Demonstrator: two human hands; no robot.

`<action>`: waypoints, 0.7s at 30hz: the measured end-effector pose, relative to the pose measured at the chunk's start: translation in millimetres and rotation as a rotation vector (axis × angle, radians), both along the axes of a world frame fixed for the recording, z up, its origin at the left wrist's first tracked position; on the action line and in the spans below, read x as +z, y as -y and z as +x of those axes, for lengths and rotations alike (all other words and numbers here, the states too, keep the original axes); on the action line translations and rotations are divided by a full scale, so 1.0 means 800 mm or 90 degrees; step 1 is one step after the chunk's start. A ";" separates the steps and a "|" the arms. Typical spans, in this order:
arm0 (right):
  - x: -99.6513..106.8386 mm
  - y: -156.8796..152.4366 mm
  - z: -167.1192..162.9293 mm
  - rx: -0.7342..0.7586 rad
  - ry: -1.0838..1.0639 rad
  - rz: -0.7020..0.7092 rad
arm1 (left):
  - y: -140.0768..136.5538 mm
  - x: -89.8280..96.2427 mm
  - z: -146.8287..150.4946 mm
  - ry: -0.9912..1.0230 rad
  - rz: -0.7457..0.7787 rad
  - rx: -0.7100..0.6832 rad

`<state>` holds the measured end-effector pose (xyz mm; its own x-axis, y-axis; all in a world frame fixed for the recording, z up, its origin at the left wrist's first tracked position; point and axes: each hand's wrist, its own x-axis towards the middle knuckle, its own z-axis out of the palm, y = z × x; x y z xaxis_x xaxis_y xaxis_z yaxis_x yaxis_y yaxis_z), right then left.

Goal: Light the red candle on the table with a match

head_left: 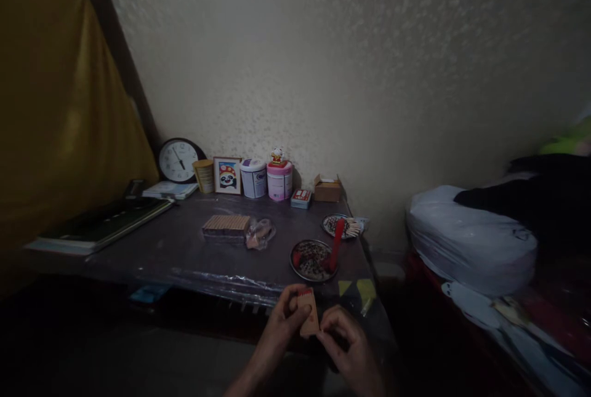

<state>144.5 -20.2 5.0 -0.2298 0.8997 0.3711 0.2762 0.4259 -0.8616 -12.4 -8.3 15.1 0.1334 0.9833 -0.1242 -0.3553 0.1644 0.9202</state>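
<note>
Dimly lit, left end first: dark book [106, 221] lying on the counter [152, 249], then a ribbed tan block [226, 224] and, just beside it, a clear plastic bag [261, 235], its contents blurred. Nearer the front edge, left hand [285, 317] holds a small tan match pack [313, 322] tilted upright, red tips showing at its top, thumb across its face. Pack sits in front of a round dish [314, 261] of dark and pale bits; print too small to read. Right hand [347, 338] has thumb and fingertips drawn narrow at the pack's lower corner; cannot tell whether they pinch the edge or some small piece. Step in hand looks like fine fingertip work on that corner; a next move there would call for a firm left grip and light right fingers. Right palm in shadow, both forearms cut off below. Farther right, loose matchsticks [353, 227], their far ends unclear.
</note>
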 end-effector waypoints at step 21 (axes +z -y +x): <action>0.006 0.002 0.000 -0.009 0.010 -0.010 | -0.003 -0.001 0.002 0.003 0.016 -0.001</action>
<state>144.6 -21.5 9.7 -0.2228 0.9088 0.3527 0.2957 0.4078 -0.8639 -10.7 -6.1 14.1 0.1351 0.9858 -0.0993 -0.3594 0.1422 0.9223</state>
